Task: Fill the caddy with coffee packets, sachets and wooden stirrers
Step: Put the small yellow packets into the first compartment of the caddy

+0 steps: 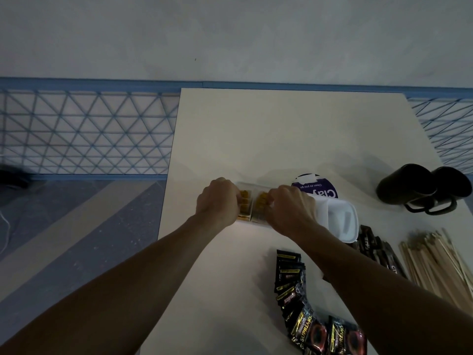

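While the left hand [217, 201] and right hand [291, 208] curl down, each seemingly pinching the yellow paper sachets [261, 198] in the white plastic divided caddy [343, 219] mid-table, best to square them upright and snug before letting go. One caddy, two sachet-filled compartments, two black mugs [407, 185]. The black foil coffee packets [289, 275] and pale wooden stirrers [435, 260] lie too heaped to count!

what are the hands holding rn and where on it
Both the left hand and right hand have a grip on the yellow sachets by their upper ends, standing in the caddy; the fingertips are hidden.
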A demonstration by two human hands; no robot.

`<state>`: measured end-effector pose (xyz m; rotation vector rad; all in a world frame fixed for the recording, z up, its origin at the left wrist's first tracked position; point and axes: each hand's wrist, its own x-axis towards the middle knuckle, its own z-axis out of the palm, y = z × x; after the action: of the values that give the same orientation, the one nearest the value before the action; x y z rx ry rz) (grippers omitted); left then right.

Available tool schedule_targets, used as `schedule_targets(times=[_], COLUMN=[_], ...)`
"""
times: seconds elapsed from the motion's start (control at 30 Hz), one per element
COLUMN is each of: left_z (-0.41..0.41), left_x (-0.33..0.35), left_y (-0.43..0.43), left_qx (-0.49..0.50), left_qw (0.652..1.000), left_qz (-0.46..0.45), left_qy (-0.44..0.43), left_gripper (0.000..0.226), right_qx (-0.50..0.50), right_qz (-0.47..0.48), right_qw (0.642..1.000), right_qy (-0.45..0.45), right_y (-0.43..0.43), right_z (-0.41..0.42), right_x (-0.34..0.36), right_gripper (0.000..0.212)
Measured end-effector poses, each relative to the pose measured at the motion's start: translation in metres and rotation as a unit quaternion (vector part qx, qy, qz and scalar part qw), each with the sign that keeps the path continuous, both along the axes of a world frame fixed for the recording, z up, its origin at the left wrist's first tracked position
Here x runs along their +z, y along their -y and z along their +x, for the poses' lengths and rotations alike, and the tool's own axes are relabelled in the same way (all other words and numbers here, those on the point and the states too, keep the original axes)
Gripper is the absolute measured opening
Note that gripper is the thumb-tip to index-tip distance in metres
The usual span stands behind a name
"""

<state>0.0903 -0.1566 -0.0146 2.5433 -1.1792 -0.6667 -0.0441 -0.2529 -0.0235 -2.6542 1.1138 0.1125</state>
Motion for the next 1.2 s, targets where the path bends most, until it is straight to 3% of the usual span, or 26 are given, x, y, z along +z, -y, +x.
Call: schedule_targets(times=[0.27, 0.53, 0.73, 1.2], left_z=[-0.001, 0.0, 0.0, -0.001], left_x=[-0.001, 0.0, -0.001, -0.003], left_y=[0.0, -0.001, -0.001, 0.002], left_qx=[0.005, 0.003, 0.009, 0.029], left_qw=[1.0, 1.0, 1.0, 0.999], left_qz=[-0.006, -0.009, -0.01, -0.036], left_qy=[0.0, -0.001, 0.001, -0.012], left_gripper=[0.024, 0.025, 0.03, 0.013], right_qx=[-0.032, -0.027, -0.027, -0.022], right_qz=[-0.054, -0.029, -0.017, -0.03], right_qw=[0.998, 0.997, 0.999, 0.997], right_qy=[-0.011, -0.062, -0.031, 0.072], right_y=[-0.001, -0.003, -0.003, 0.002], right_z=[-0.001, 0.005, 0.001, -0.013], right_x=[-0.002, -0.003, -0.007, 0.001], right_gripper=[0.023, 0.027, 0.018, 0.02])
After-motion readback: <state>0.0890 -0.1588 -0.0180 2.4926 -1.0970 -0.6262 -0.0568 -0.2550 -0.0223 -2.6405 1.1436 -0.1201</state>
